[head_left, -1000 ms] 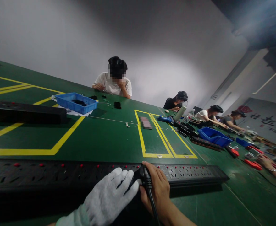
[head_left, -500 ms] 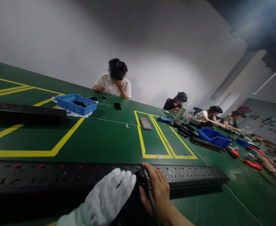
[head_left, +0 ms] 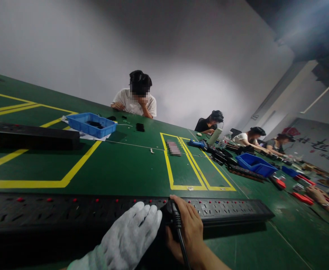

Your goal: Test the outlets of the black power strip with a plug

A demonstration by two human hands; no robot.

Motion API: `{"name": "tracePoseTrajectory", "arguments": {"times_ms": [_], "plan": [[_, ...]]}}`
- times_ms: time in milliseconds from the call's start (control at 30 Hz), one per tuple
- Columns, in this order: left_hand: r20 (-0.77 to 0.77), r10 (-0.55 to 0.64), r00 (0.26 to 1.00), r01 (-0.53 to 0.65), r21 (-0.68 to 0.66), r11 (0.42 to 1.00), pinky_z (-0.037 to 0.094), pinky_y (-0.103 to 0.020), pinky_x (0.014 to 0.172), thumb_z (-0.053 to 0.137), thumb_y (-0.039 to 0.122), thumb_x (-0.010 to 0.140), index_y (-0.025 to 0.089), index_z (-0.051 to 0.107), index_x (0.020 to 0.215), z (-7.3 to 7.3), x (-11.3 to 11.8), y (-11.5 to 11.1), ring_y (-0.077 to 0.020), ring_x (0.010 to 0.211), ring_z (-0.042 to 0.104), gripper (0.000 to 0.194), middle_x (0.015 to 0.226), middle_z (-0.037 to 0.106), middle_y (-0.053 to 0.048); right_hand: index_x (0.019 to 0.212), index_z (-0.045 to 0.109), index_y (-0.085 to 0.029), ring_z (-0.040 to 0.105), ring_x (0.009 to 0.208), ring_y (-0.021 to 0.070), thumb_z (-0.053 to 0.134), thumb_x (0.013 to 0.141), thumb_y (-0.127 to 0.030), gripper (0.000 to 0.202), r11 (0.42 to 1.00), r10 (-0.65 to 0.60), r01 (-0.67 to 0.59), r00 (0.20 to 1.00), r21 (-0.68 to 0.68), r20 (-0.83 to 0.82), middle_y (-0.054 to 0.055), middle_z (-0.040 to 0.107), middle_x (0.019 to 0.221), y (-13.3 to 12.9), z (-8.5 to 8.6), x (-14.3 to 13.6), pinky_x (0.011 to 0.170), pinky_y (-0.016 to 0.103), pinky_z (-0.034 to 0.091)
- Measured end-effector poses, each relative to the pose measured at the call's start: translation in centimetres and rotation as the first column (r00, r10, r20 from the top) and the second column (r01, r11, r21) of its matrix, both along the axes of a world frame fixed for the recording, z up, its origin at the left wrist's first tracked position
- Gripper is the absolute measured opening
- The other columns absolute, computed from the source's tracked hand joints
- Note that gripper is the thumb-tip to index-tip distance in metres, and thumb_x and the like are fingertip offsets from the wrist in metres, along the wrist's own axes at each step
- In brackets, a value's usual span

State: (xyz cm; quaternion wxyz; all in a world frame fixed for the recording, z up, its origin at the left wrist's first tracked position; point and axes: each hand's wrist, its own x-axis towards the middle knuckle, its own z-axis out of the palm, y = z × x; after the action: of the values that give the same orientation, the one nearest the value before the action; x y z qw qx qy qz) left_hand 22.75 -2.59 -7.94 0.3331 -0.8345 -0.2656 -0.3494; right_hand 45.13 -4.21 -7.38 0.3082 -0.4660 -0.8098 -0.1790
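A long black power strip [head_left: 223,212] with rows of sockets and small red switches runs across the near edge of the table. My left hand [head_left: 132,234], in a grey-white glove, lies on the strip with its fingers stretched out together. Just right of those fingertips, my bare right hand [head_left: 188,228] is closed around a black plug [head_left: 169,210], pressed against the strip's sockets. From the plug a black cord [head_left: 181,243] hangs down toward me. The plug's pins are hidden, so how deep it sits cannot be seen.
Another black strip [head_left: 32,137] lies at left, by a blue tray [head_left: 91,125] of dark parts. Yellow tape marks the green table [head_left: 130,165]. Blue bins [head_left: 256,165], red-handled tools [head_left: 302,198] and black parts stand at right. Several people sit along the far side.
Almost nothing differs. Both hands stay in place on the strip and plug; the view has shifted very slightly.
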Motion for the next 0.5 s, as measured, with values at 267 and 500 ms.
{"name": "tracePoseTrajectory", "arguments": {"times_ms": [267,500], "plan": [[-0.027,0.020,0.999,-0.020,-0.008,1.000,0.024,-0.042,0.117,0.050,0.016,0.089,0.018,0.050,0.134,-1.4,0.1,0.4,-0.0228,0.123,0.048,0.045,0.130,0.056,-0.006,0.143,0.032,-0.011,0.061,0.111,0.0286,0.051,0.074,-0.023,0.072,1.000,0.007,-0.007,1.000,-0.012,-0.007,0.014,0.059,0.127,0.0,0.2,-0.1,0.093,0.044,0.050],[0.013,-0.027,1.000,0.027,-0.018,0.999,0.021,-0.042,0.116,0.048,0.015,0.087,0.016,0.054,0.126,-0.2,0.3,0.2,-0.0209,0.115,0.052,0.040,0.120,0.060,-0.005,0.143,0.032,-0.012,0.062,0.109,0.0288,0.051,0.076,-0.025,0.071,1.000,-0.018,0.018,1.000,0.008,-0.011,0.014,0.060,0.125,0.0,-0.1,-0.1,0.093,0.046,0.051]]}}
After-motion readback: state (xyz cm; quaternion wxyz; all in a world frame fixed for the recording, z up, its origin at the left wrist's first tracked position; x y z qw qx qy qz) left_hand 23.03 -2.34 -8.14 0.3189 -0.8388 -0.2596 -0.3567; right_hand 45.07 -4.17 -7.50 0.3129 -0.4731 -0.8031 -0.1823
